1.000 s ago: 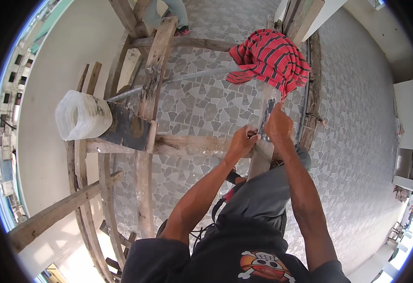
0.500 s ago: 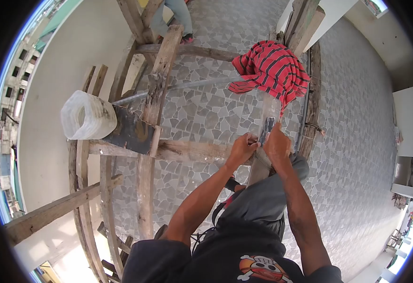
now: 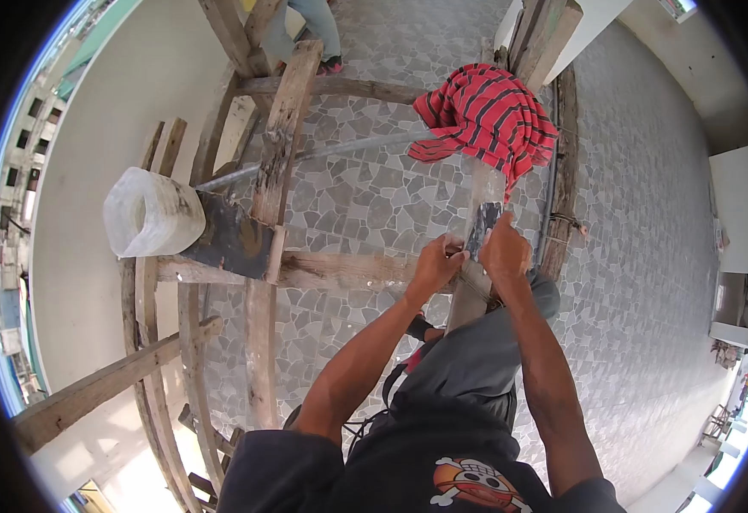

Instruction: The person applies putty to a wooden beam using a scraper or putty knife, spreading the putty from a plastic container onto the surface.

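My left hand [image 3: 439, 263] is closed at the left edge of a dark, pale-smeared flat piece [image 3: 483, 224] lying on a wooden beam [image 3: 470, 299]. What its fingers pinch is too small to make out. On the right edge of the same dark piece, my right hand [image 3: 506, 251] is closed, and its grip is hidden by the fingers. Just beyond my hands, a red cloth with black stripes [image 3: 498, 115] lies bunched on the beam, one twisted end hanging toward my right hand.
A cut white plastic container [image 3: 147, 214] and a dark board [image 3: 233, 239] rest on the wooden scaffold at left. A metal pipe [image 3: 340, 149] crosses behind. Another person's legs [image 3: 318, 30] stand at the top. Stone-patterned floor [image 3: 630, 256] lies below.
The view has shifted slightly. My right hand has moved a little down along the dark piece, and more of that piece now shows between my hands and the cloth.
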Demonstrator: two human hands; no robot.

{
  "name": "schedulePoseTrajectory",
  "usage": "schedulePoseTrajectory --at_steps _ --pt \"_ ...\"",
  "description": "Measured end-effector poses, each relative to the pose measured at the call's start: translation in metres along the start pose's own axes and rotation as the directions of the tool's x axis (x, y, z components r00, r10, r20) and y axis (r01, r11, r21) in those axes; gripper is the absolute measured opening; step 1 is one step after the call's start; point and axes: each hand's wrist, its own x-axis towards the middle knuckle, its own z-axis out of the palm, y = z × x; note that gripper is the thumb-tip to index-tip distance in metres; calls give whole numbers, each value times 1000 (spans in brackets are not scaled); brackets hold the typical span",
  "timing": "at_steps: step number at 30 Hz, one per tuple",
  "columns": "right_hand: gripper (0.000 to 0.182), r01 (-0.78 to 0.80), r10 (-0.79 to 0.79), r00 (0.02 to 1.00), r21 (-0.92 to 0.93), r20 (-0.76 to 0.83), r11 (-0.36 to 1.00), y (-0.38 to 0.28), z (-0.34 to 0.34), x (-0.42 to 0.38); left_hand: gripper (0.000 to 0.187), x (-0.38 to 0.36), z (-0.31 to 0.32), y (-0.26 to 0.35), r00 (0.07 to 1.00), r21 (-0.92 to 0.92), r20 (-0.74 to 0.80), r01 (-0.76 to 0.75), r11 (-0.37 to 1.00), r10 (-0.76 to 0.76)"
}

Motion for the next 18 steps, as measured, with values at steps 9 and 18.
schedulePoseTrajectory --at_steps 9,18 --pt "36 -32 32 999 -25 11 999 -4 0 -10 32 5 -5 8 1000 18 26 1 1000 -2" --pt "39 21 -21 1000 -3 -15 1000 6 10 2 34 8 -3 0 999 23 33 6 1000 -7"
